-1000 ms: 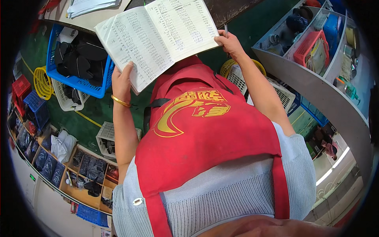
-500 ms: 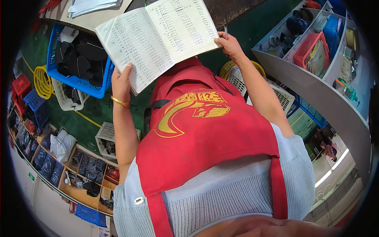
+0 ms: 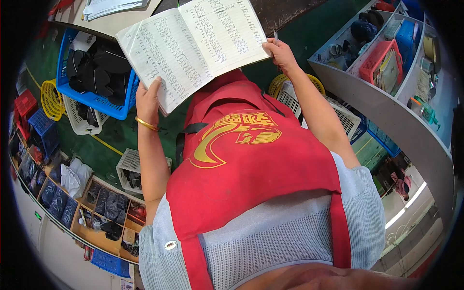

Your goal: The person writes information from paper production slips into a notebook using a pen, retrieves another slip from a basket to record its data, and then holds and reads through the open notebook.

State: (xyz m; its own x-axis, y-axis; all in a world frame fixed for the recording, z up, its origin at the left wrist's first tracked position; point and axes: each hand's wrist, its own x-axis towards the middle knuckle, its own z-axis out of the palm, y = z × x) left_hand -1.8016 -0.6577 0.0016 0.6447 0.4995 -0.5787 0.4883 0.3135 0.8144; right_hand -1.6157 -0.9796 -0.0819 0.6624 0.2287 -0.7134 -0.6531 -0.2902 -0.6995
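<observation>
An open notebook (image 3: 193, 53) with lined pages full of handwriting is held up in front of my red apron (image 3: 251, 154). My left hand (image 3: 149, 99) grips its lower left edge, the thumb lying on the page and the fingers hidden underneath. At the right edge, my right hand (image 3: 281, 54) pinches the page corner between thumb and fingers. A slim pen (image 3: 276, 36) also sticks up from the right hand. A gold bangle (image 3: 147, 124) circles my left wrist.
A blue crate (image 3: 130, 99) of black pieces stands left of the notebook, near a yellow basket (image 3: 52, 100). Papers (image 3: 113, 6) lie on the table at the far left. A grey divided tray (image 3: 372, 84) holding a red basket (image 3: 380, 60) is on the right.
Almost nothing differs: both hands keep the notebook in nearly the same place. The distant person in pink at the lower right has shifted slightly.
</observation>
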